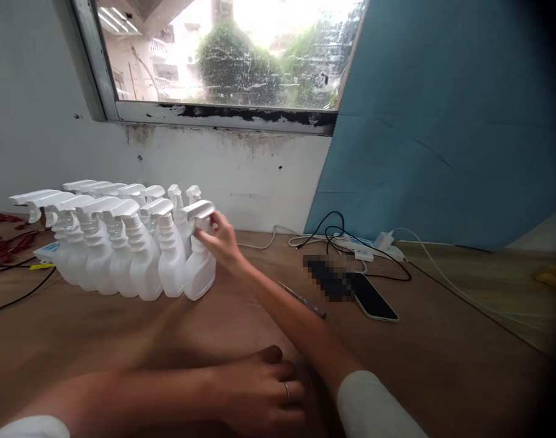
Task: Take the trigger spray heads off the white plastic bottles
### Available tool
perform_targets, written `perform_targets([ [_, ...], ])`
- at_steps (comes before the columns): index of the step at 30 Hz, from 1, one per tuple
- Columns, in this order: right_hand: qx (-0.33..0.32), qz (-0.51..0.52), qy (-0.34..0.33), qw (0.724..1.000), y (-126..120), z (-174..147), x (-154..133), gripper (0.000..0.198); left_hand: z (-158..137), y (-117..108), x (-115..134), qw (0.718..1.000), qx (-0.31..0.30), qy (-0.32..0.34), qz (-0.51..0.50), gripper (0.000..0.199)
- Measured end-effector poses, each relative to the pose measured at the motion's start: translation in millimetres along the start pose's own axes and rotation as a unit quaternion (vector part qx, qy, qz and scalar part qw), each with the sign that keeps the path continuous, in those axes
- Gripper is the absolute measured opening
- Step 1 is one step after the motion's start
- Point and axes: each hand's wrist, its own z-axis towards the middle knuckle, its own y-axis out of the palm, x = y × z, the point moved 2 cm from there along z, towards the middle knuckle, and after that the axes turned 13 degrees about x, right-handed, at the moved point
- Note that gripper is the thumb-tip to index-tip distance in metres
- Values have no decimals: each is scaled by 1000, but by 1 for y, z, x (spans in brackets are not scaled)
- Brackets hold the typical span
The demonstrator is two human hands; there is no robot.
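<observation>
A person is working with bare hands right in front of me. The right hand (223,240) is holding a white spray bottle (200,271), and its grip is closing on the bottle just under the spray top. That bottle is standing at the right end of the front row, just beside its neighbor. More white bottles (143,264) are standing close together to the left, in rows, all wearing spray tops. The left hand (264,389) is lying low on the brown surface (241,328), nearer to the person. Its grip is curling into a loose fist, and one finger is wearing a ring (287,390). From here I am not seeing inside that fist, so I can't tell if it is hiding anything. A thin dark tool (303,300) is lying near the right arm. Past it, a phone (373,296) is lying beside a dark, blurry thing (328,277). Behind them, a black cord (381,277) is looping around near a white plug (384,241). A blue sheet (433,121) is hanging by the window (260,61).
</observation>
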Motion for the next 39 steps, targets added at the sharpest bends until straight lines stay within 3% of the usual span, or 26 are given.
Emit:
perform_targets([
  [2, 14, 53, 43, 998, -26, 0, -6, 30, 3, -18, -1, 997, 44, 13, 57, 12],
  [4, 46, 88, 76, 992, -56, 0, -14, 31, 7, -42, -8, 987, 116, -19, 108, 13],
  [7, 112, 87, 111, 984, -96, 1, -29, 30, 10, -77, -31, 945, 213, -134, 207, 22],
  [9, 162, 113, 148, 969, -114, 0, -39, 33, 8, -90, -51, 910, 263, -233, 220, 36],
  [11, 192, 150, 191, 951, -121, -1, -45, 37, 4, -92, -69, 884, 284, -332, 168, 58],
  [13, 197, 179, 218, 939, -121, -1, -50, 37, -1, -86, -82, 859, 266, -432, 60, 71],
  [16, 178, 183, 220, 941, -119, 1, -51, 35, -6, -75, -91, 813, 218, -528, -116, 63],
  [19, 79, 204, 244, 945, -120, 6, -49, 32, -8, -73, -92, 784, 226, -537, -212, 47],
  [22, -64, 273, 263, 923, -127, 13, -49, 33, -9, -75, -92, 757, 223, -537, -298, 46],
  [24, -112, 304, 262, 909, -132, 16, -49, 34, -8, -76, -91, 739, 219, -538, -341, 50],
  [26, -125, 307, 276, 902, -135, 17, -48, 35, -8, -76, -89, 727, 223, -539, -361, 53],
  [30, -85, 281, 300, 908, -135, 14, -47, 36, -7, -75, -89, 724, 225, -540, -366, 55],
  [36, -109, 302, 251, 913, -134, 15, -51, 44, -8, -73, -91, 730, 225, -546, -344, 54],
  [39, -84, 271, 246, 927, -134, 15, -51, 39, -6, -70, -91, 730, 226, -549, -338, 54],
])
